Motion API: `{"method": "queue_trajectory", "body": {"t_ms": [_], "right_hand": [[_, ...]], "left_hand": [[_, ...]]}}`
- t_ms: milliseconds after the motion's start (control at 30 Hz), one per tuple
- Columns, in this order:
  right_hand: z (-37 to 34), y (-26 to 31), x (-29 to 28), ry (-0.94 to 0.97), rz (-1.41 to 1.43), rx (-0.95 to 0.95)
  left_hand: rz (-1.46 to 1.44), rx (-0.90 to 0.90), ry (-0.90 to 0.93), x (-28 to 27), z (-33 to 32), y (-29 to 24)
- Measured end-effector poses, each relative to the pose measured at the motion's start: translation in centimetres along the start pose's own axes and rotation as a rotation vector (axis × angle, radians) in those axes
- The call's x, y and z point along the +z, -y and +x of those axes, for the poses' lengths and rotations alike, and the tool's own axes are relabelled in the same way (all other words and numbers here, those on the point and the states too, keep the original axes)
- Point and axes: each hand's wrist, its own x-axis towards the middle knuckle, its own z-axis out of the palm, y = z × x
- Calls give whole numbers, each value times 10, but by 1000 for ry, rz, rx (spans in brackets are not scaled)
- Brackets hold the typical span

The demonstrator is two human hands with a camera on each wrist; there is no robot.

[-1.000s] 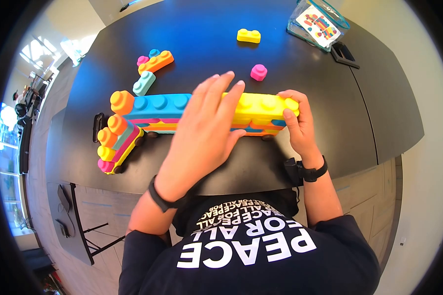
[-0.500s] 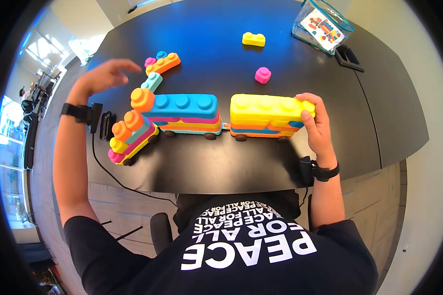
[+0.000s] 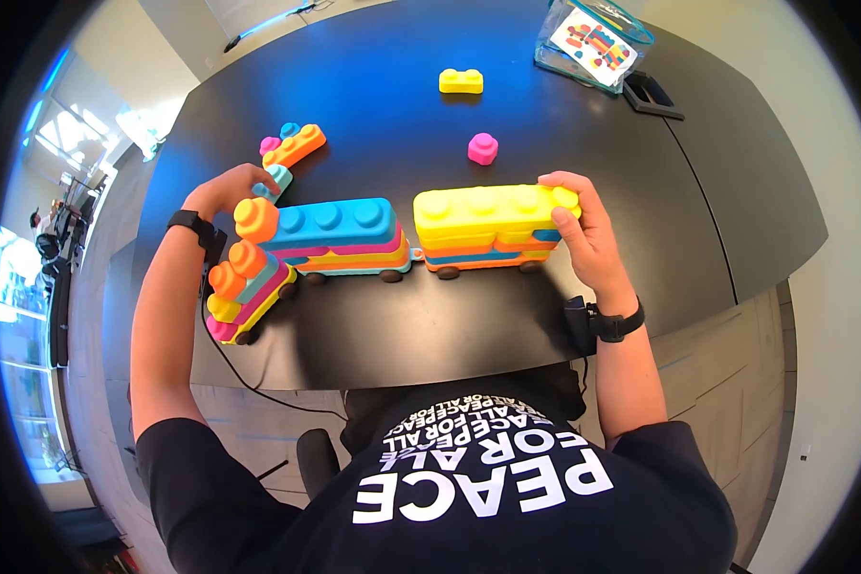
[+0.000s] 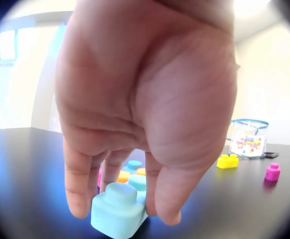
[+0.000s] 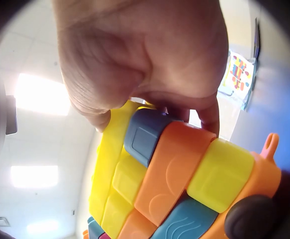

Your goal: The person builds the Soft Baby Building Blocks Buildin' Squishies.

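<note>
My left hand (image 3: 228, 189) reaches over a pale turquoise two-stud building block (image 4: 117, 211), with fingers along one side and thumb along the other. The block lies on the table behind the toy train's front. My right hand (image 3: 588, 234) grips the top right end of the yellow-topped train wagon (image 3: 488, 215), thumb on the near side and fingers behind. Coupled to its left is a blue-topped wagon (image 3: 335, 225). At the far left stands the angled front car (image 3: 253, 292), with orange, yellow and pink blocks.
Just beyond the left hand lie an orange block (image 3: 297, 145), a pink block (image 3: 270, 145) and a blue block (image 3: 290, 129). Farther back sit a yellow block (image 3: 461, 82) and a pink block (image 3: 483, 148). A clear bag (image 3: 555, 57) stands at the back right beside a black frame (image 3: 655, 96).
My left hand has left the middle of the train, swung left and come down over the turquoise block. The right hand stays on the yellow-topped wagon.
</note>
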Motion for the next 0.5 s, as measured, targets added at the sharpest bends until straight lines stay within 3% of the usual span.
{"method": "queue_trajectory", "body": {"t_ms": [100,167,300,367,433,500], "right_hand": [[0,-1,-1,1,-25,-6],[0,-1,-2,4,-39,7],[0,-5,-1,17,0,-3],[1,-6,0,18,19,-20],[1,-8,1,20,30,-17],[1,-10,2,24,51,-4]], "left_hand": [[-11,-2,-106,-28,-15,3],[121,135,-340,-46,-25,29],[107,144,-619,-98,-60,47],[-46,195,-718,-116,-85,17],[-269,356,-775,-113,-112,-53],[-243,521,-878,-91,-131,-127]]}}
